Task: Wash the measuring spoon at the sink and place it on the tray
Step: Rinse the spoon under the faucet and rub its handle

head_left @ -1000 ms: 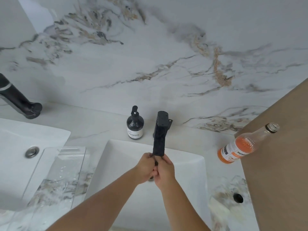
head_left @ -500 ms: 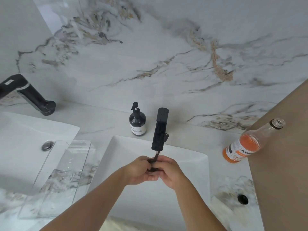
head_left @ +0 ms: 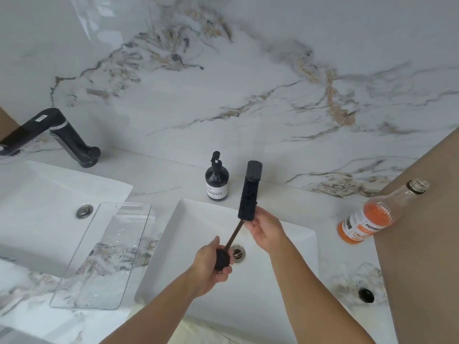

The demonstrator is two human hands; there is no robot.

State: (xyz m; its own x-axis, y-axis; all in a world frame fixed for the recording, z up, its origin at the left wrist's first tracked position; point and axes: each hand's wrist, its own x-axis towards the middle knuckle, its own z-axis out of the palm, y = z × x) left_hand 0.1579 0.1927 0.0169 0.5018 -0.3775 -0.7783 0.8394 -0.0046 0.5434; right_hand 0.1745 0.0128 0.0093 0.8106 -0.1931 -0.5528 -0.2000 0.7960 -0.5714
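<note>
The measuring spoon (head_left: pixel 233 240) is dark with a thin brown handle and a round black bowl. My left hand (head_left: pixel 211 266) grips the bowl over the white sink (head_left: pixel 301 228), near the drain (head_left: pixel 238 253). The handle slants up to the front end of the black faucet (head_left: pixel 250 192). My right hand (head_left: pixel 267 230) has its fingertips at that faucet end, by the handle's tip. Whether it grips the handle or the faucet is unclear. No water stream shows. The clear tray (head_left: pixel 135 207) lies wet on the counter left of the sink.
A dark soap pump bottle (head_left: pixel 216 181) stands behind the sink. A glass bottle of orange drink (head_left: pixel 370 219) stands at the right beside a brown panel (head_left: pixel 427 244). A second sink (head_left: pixel 49 194) with a black faucet (head_left: pixel 64 137) is at the left.
My hands have come apart. The left hand moved down and toward me with the spoon's bowl, and the right hand rose to the faucet's front end. The view shifted left.
</note>
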